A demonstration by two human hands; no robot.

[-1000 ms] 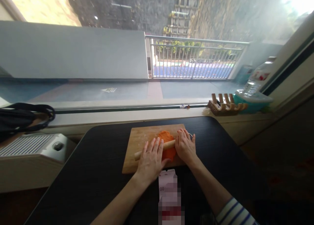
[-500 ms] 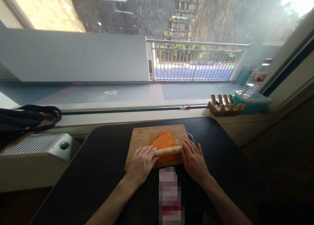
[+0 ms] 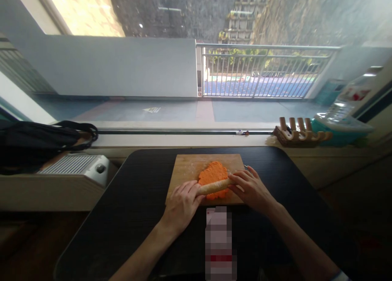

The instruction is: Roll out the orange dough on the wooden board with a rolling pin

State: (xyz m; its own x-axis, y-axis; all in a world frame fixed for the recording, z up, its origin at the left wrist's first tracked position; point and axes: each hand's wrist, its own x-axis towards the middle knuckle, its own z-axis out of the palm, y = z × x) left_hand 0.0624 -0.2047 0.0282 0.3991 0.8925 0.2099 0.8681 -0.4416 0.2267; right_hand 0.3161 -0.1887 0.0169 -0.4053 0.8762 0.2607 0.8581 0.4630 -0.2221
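Observation:
A light wooden rolling pin (image 3: 215, 186) lies across a flattened sheet of orange dough (image 3: 213, 173). My left hand (image 3: 183, 199) is closed over the pin's left end, and my right hand (image 3: 249, 187) grips its right end with bent fingers. The pin tilts slightly, its right end farther from me. Beneath the dough is a wooden cutting board (image 3: 183, 166) with traces of flour on it. Both ends of the pin are hidden under my fingers.
The board rests on a black table (image 3: 122, 215). A pixelated pinkish object (image 3: 219, 240) is at the near side. On the sill stand a wooden rack (image 3: 298, 136), a teal container (image 3: 339, 134) and a plastic bottle (image 3: 349, 97). A black bag (image 3: 39, 142) lies left, by a radiator (image 3: 73, 170).
The view has shifted, so the table and board appear farther right. My right hand has turned, its fingers now more bent over the pin, and the pin slants more.

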